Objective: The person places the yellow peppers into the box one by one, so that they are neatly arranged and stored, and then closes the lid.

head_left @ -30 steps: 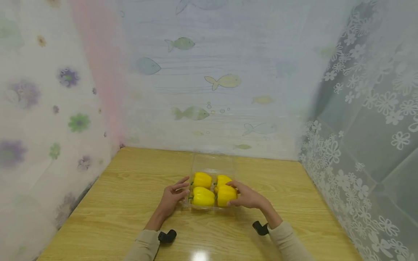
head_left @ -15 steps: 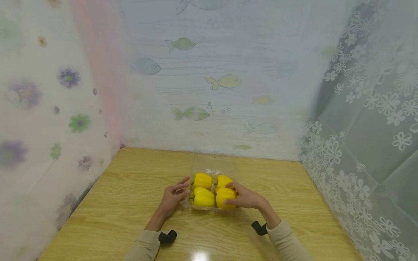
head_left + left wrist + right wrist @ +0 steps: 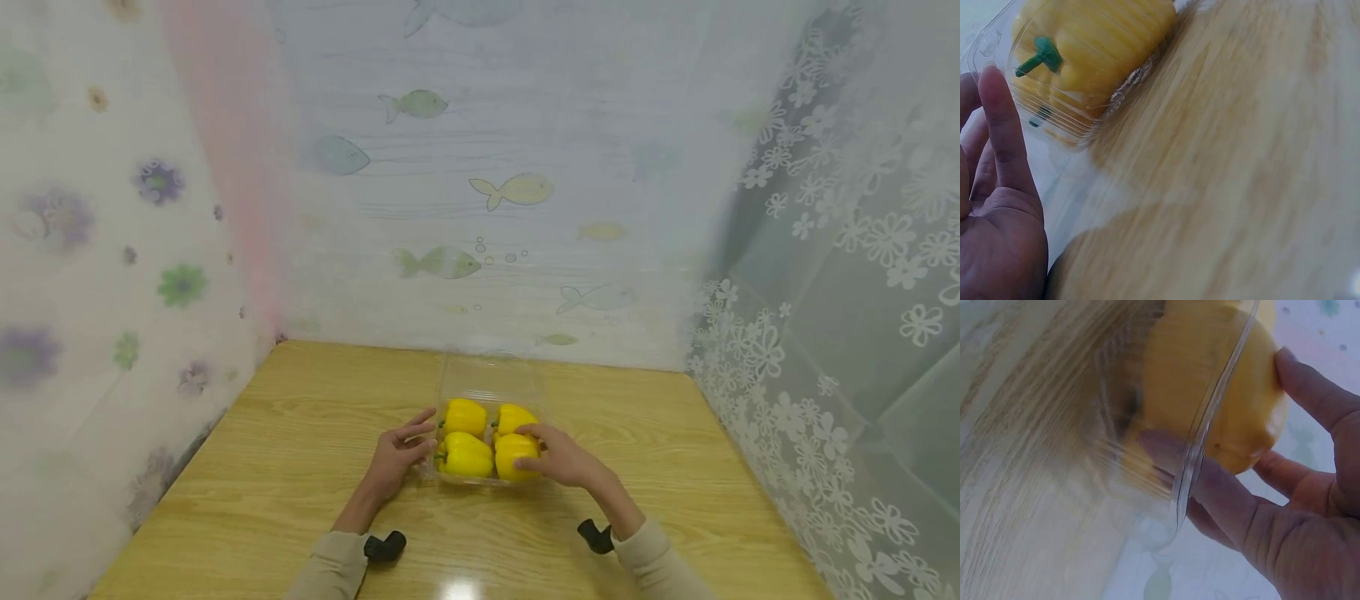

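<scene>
A clear plastic clamshell box (image 3: 491,377) lies with its lid folded back and several yellow bell peppers inside. My right hand (image 3: 558,457) grips the front right bell pepper (image 3: 508,455), thumb on its near side and a finger over its top. In the right wrist view, part of that hand shows through the clear wall. My left hand (image 3: 392,458) is at the box's left side, its fingers loosely extended, fingertips right at the rim. Beside it sits the front left bell pepper (image 3: 465,458), whose green stem (image 3: 1047,55) shows in the left wrist view.
Behind the front pair are a back left bell pepper (image 3: 465,415) and a back right bell pepper (image 3: 515,417). All stand on a wood-grain table (image 3: 315,417), closed in by printed curtains (image 3: 480,125) at the back and sides.
My right thumb has moved left onto the near side of the front right pepper, which has shifted slightly left. The left hand has stayed in place beside the box.
</scene>
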The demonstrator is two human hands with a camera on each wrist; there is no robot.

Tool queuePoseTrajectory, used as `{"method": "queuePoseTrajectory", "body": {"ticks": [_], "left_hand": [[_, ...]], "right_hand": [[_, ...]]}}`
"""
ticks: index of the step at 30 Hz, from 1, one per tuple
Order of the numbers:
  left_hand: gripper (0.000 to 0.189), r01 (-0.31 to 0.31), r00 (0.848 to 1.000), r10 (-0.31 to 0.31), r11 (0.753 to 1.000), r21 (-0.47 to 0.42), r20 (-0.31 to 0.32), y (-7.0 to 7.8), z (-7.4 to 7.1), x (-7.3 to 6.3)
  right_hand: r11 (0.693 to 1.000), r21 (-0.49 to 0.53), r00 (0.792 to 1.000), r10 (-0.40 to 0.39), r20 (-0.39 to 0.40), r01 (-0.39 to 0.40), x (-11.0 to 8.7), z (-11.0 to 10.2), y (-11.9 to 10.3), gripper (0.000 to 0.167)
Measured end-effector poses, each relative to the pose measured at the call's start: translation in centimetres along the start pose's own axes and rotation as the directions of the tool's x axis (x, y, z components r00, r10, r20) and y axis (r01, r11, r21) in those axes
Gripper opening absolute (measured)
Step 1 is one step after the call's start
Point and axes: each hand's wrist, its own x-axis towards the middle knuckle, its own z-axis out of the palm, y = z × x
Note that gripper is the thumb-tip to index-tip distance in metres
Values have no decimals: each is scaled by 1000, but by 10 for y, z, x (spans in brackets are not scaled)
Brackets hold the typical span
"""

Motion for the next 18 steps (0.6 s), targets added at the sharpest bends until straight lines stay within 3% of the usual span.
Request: {"method": "queuePoseTrajectory", "body": {"ticks": [9,18], "left_hand": [[41,0,1000,0,1000,-19,4,-1,2,1],[42,16,1000,-16,1000,-13,-4,0,4,0]], "right_hand": [[996,-89,999,-23,-33,20,-2,3,-1,55],[998,-69,1000,-1,-1,1,-5,0,-1,55]]}}
